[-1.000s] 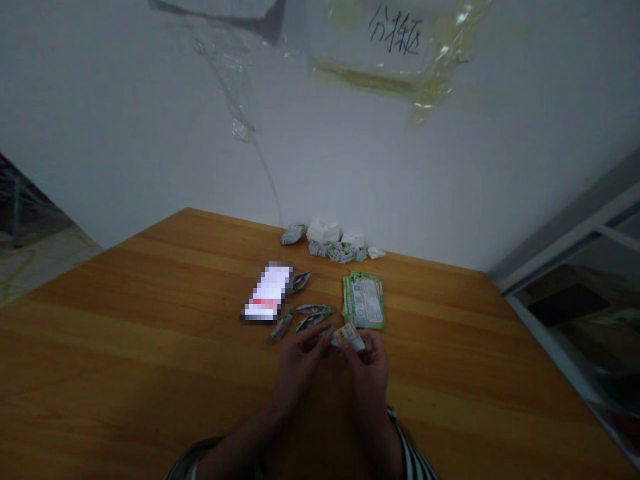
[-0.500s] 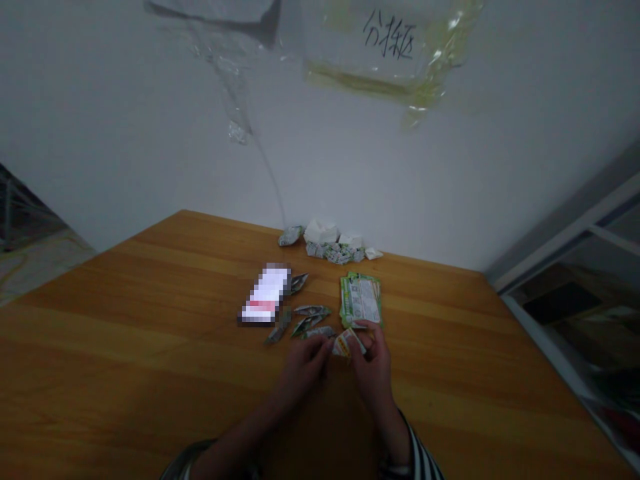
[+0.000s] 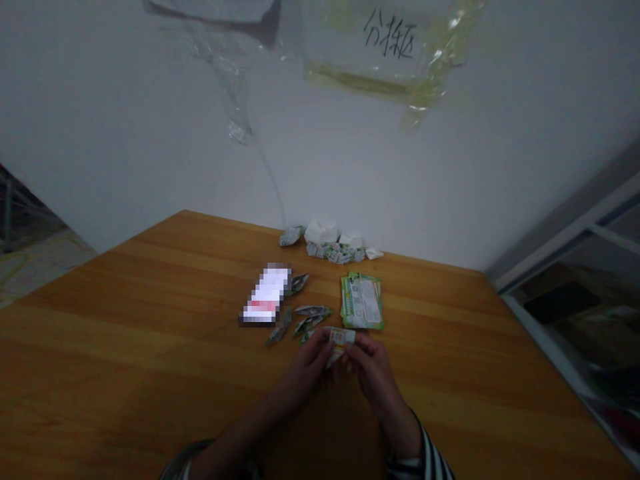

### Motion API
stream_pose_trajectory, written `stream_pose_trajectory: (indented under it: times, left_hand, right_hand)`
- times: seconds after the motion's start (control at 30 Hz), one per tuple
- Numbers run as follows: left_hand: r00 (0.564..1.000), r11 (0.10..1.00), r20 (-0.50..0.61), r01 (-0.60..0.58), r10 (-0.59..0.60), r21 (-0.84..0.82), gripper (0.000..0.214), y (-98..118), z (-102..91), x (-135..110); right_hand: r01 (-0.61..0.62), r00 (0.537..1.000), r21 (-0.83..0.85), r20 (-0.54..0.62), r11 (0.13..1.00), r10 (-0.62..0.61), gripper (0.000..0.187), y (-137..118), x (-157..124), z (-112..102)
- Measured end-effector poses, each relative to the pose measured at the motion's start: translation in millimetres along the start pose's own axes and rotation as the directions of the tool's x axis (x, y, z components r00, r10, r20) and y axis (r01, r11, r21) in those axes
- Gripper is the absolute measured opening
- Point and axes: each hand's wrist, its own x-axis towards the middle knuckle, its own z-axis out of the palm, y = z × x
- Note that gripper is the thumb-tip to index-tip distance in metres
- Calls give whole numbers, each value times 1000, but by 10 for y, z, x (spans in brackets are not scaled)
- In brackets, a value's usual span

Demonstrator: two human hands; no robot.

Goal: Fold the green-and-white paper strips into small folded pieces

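Note:
Between my two hands is a small folded printed packet (image 3: pixel 342 336), white and green with some orange-red print. My left hand (image 3: pixel 310 361) pinches its left side, and my right hand (image 3: pixel 373 367) pinches its right side. Just beyond my right hand lies a stack of flat green-and-white printed packets (image 3: pixel 362 301). Several narrow folded packets (image 3: pixel 311 320) rest past my left hand, one of them partly hidden by its fingers.
A phone (image 3: pixel 266 293) with a blurred, lit screen lies left of the folded packets. Crumpled packets and white tissues (image 3: pixel 323 233) are heaped against the wall at the wooden table's (image 3: pixel 150 300) back edge. A shelf (image 3: pixel 565 300) stands at the right.
The packet in my hands has turned, and my left fingers have come onto its left side. My right hand has lowered slightly away from the flat stack.

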Motion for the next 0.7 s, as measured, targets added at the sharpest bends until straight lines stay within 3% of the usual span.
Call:
stream_pose_trajectory:
  times: [0.1,0.17,0.37,0.6,0.7]
  left_hand:
    - [977,965,187,139,-98,-222,26,13,-11,5]
    - [965,940,235,186,-119,-287,26,35,-19,10]
    - [955,914,236,249,-178,-319,20,81,-48,35]
    - [963,872,235,224,-130,-435,30,92,-88,69]
    - [963,866,205,252,-178,-433,39,116,-114,54]
  right_hand:
    - [-12,1000,32,14,999,11,19,-15,-16,-11]
    - [4,1000,36,-1,999,-4,18,-13,-30,-3]
    - [69,997,29,-43,997,-67,17,23,-58,22]
    - [99,984,-115,162,988,-80,21,-93,-60,-23]
    - [182,977,-259,159,949,-144,14,-168,-85,-41]
